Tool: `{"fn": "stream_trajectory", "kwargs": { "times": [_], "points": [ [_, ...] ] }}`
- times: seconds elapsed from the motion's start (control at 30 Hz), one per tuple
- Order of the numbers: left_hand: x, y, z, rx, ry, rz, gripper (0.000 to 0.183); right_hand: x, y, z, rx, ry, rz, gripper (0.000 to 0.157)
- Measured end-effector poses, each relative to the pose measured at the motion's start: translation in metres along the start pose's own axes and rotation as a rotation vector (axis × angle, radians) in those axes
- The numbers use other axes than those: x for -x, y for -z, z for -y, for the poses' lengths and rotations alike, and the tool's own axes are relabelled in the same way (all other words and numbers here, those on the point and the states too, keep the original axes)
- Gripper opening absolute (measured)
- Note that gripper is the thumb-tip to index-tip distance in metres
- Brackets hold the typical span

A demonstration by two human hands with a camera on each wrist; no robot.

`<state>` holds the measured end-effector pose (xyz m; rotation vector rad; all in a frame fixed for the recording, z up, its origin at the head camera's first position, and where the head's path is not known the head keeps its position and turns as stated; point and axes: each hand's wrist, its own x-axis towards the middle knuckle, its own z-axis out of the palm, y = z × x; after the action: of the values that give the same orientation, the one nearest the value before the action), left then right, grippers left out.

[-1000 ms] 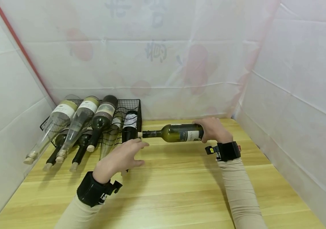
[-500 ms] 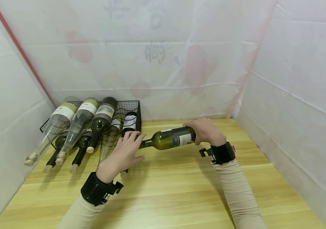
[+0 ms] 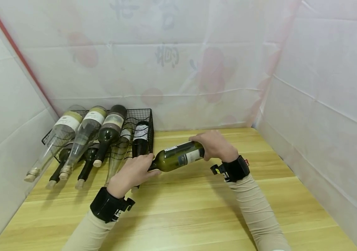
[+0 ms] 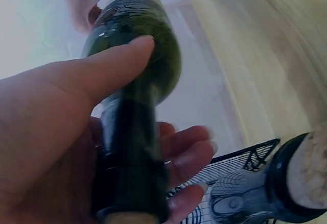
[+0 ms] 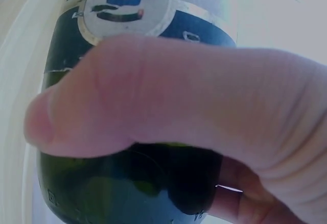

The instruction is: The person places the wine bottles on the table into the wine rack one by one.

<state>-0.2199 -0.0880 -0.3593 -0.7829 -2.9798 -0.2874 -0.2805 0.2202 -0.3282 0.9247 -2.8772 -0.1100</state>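
A green wine bottle (image 3: 178,157) hangs above the table, tilted with its neck low to the left. My right hand (image 3: 215,145) grips it round the base end; in the right wrist view the thumb (image 5: 117,96) crosses the glass below a pale label (image 5: 199,4). Around the neck (image 4: 130,132) my left hand (image 3: 131,174) has its thumb on one side and its fingers curled on the other. The cork (image 4: 134,218) shows at the mouth in the left wrist view. In the head view, that hand hides most of the neck.
At the back left a black wire rack (image 3: 139,114) holds several corked bottles in two layers, necks forward. A dark bottle (image 3: 140,144) lies in its right end, beside my left hand. White sheeting (image 3: 178,76) encloses the wooden table (image 3: 197,212).
My right hand has brought the bottle left and closer, its neck dipping. The left hand has gone from open beside the cork to holding the neck.
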Motion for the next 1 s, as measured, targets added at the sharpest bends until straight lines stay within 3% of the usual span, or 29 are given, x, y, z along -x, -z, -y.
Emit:
{"fn": "stream_trajectory", "kwargs": {
  "times": [0.17, 0.47, 0.83, 1.0],
  "points": [
    [-0.0018, -0.0025, 0.0007, 0.033, 0.026, 0.044, 0.042, -0.0021, 0.0004, 0.0011, -0.009, -0.009, -0.006, 0.090],
    [-0.0025, -0.0065, 0.0005, -0.051, -0.036, 0.011, 0.025, 0.0001, -0.0001, 0.0003, -0.018, 0.000, 0.008, 0.087],
    [-0.0014, -0.0052, -0.0013, -0.034, -0.076, 0.008, 0.023, 0.0006, -0.0020, -0.0041, -0.102, -0.007, 0.045, 0.087],
    [-0.0002, -0.0038, 0.0001, -0.077, -0.129, -0.042, 0.022, 0.0007, -0.0020, -0.0050, -0.118, -0.003, 0.018, 0.087]
  ]
}}
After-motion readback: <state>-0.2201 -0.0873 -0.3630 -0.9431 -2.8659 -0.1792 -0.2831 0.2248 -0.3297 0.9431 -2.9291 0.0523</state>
